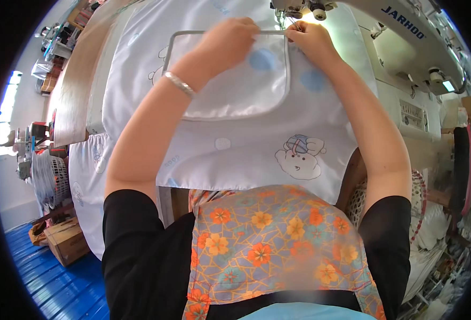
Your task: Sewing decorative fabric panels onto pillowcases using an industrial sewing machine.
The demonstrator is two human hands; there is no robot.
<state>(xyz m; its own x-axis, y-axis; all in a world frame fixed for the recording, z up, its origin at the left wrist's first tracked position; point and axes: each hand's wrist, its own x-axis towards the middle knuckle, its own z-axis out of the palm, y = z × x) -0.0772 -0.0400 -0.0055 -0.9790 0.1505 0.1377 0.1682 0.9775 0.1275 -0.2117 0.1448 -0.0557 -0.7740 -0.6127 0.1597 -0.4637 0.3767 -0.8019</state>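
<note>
A white fabric panel with grey edging lies on a larger white cloth with cartoon prints. Its upper right corner is close under the needle area of a sewing machine. There, my right hand has its thumb and fingers pinched at the edging, beside the lit needle. My left hand, smeared by motion, is over the panel's upper edge; its fingers are too blurred to read. Around my left wrist is a silver bangle.
The printed cloth drapes over the table's near edge toward my flowered apron. A wooden tabletop extends at the left. On the blue floor stands a cardboard box. A woven basket is at the right.
</note>
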